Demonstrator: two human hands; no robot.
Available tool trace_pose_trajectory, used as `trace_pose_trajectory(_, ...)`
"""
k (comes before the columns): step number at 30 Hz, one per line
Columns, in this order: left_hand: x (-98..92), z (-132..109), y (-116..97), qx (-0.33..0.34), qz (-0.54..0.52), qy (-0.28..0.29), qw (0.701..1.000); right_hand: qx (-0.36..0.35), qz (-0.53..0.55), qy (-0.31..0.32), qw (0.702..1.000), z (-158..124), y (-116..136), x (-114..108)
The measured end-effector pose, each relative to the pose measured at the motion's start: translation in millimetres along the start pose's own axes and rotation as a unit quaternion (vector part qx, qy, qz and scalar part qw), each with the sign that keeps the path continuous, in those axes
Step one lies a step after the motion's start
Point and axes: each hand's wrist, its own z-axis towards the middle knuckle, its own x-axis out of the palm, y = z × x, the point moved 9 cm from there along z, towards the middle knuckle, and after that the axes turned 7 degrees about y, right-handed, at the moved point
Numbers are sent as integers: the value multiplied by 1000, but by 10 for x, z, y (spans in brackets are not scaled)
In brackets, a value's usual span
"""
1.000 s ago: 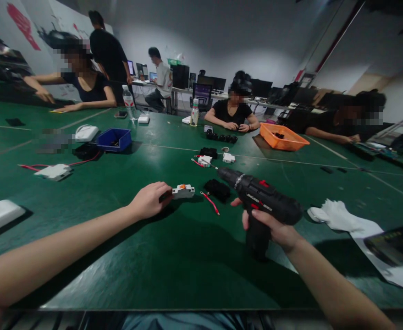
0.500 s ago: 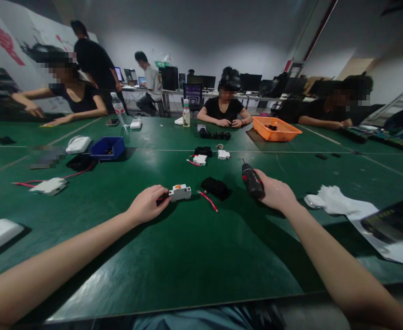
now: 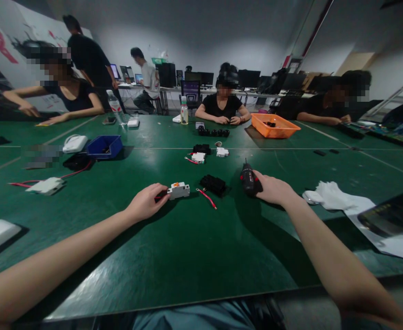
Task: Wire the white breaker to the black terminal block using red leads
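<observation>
My left hand (image 3: 148, 201) is closed at the left end of a white circuit breaker (image 3: 179, 190) with an orange switch; a dark piece and a bit of red wire show between the fingers. My right hand (image 3: 272, 189) is wrapped round a black and red power screwdriver (image 3: 248, 179), its bit pointing away from me. Between the hands lie a short red wire (image 3: 207, 198) with metal ends and a black part (image 3: 213, 184). Farther back, a white breaker (image 3: 198, 157) with a red wire, another white breaker (image 3: 222, 151) and a black block (image 3: 201, 149) rest on the green table (image 3: 173, 256).
A blue bin (image 3: 104, 147), a black case (image 3: 77, 161) and a wired white breaker (image 3: 46, 186) are on the left. Crumpled white tissue (image 3: 330, 195) lies at right. Beyond stand an orange basket (image 3: 275, 126) and bottles (image 3: 184, 112). Several people are around the table.
The screwdriver has turned a little, so that its bit points more directly away from me. The whole view has shifted slightly; my left hand keeps its place at the breaker.
</observation>
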Motion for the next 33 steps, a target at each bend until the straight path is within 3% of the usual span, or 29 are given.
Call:
trace_pose_trajectory(3, 10, 2, 5, 9, -19, 6, 1000, -22, -28, -65, 997, -178, 190, -201)
trace_pose_trajectory(5, 21, 1, 4, 11, -28, 16, 999, -36, -16, -148, 988, -342, 428, -383)
trace_pose_trajectory(7, 30, -4, -9, 13, -34, 27, 999, -65, 39, -182, 980, -464, 727, -427)
trace_pose_trajectory(10, 45, -15, -54, 26, -42, 45, 998, -120, 88, -130, 980, -489, 1206, -213)
trace_pose_trajectory(13, 61, -26, -99, 43, -48, 61, 996, -139, 101, -97, 980, -421, 1476, 9)
trace_pose_trajectory(18, 70, -32, -123, 57, -54, 66, 995, -162, 132, -81, 975, -360, 1554, 94)
trace_pose_trajectory(23, 55, -37, -123, 56, -55, 60, 995, -316, 202, -21, 927, -562, 1732, 96)
trace_pose_trajectory(27, 46, -38, -138, 59, -57, 61, 995, -316, 181, -78, 928, -533, 1647, 71)
trace_pose_trajectory(33, 46, -33, -143, 65, -61, 65, 994, -345, 117, -79, 928, -480, 1702, 102)
